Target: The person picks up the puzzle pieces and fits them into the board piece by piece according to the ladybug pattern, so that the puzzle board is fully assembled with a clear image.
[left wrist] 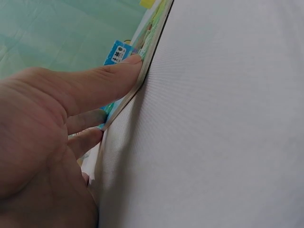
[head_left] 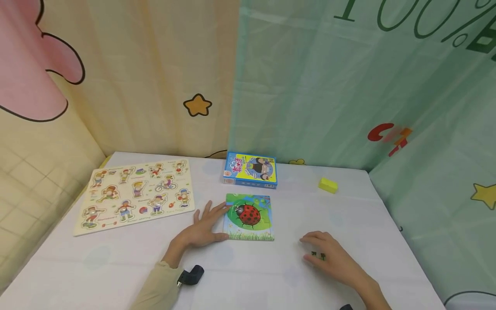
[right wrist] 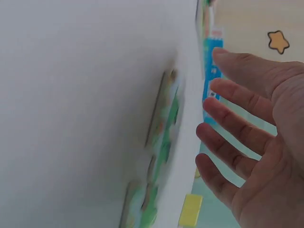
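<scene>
A square ladybug puzzle [head_left: 248, 217] lies flat on the table with its picture up. My left hand [head_left: 203, 228] rests at its left side, fingers spread and mostly straight. In the left wrist view, the thumb [left wrist: 107, 83] touches the puzzle's edge [left wrist: 147, 66]. To the right of the puzzle, my right hand [head_left: 333, 258] is over the table, its fingers apart and slightly bent, holding nothing. Two small dark green marks [head_left: 318, 255] show between its thumb and fingers. Blurred green pieces with notched edges [right wrist: 161, 123] appear beside that hand in the right wrist view.
A wooden board with sports figures [head_left: 135, 196] lies at the back left. Behind the puzzle sits a blue and yellow box [head_left: 251, 170]. A yellow block [head_left: 328, 185] is at the back right. Printed curtains [head_left: 302, 86] hang around the table.
</scene>
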`<state>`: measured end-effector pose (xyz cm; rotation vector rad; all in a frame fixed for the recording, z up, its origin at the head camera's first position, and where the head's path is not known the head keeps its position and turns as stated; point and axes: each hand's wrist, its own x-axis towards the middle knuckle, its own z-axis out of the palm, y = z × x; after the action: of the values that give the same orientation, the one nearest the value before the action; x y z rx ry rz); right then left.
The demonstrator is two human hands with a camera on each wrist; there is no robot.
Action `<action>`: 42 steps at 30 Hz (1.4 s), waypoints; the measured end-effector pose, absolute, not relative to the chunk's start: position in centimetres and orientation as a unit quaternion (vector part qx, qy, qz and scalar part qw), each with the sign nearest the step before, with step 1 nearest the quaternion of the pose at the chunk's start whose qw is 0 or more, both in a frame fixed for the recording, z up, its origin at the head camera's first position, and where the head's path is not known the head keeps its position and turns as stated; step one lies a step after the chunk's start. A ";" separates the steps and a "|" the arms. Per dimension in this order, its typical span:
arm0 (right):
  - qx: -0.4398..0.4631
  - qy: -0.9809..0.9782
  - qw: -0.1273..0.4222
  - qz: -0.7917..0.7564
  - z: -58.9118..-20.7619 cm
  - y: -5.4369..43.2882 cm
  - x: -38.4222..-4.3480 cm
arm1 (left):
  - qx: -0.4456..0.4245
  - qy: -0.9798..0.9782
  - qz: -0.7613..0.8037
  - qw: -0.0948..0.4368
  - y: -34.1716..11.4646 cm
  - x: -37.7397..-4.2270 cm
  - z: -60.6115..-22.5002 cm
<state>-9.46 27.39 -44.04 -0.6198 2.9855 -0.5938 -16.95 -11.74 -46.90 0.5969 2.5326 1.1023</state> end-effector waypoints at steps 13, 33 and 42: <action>-0.168 0.941 0.082 -0.282 -44.7 30.6 -8.8 | 0.205 0.890 0.376 0.157 -11.7 -16.8 -47.0; -0.248 0.917 0.068 -0.305 -46.9 32.1 -8.4 | 0.210 0.887 0.382 0.154 -11.6 -16.9 -46.8; -0.284 0.922 0.048 -0.260 -46.7 31.6 -8.7 | 0.207 0.888 0.381 0.153 -11.6 -16.9 -46.8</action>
<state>-8.66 31.59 -46.69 -0.8662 2.8099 -0.7933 -16.92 -11.63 -46.85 0.5928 2.5485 1.0917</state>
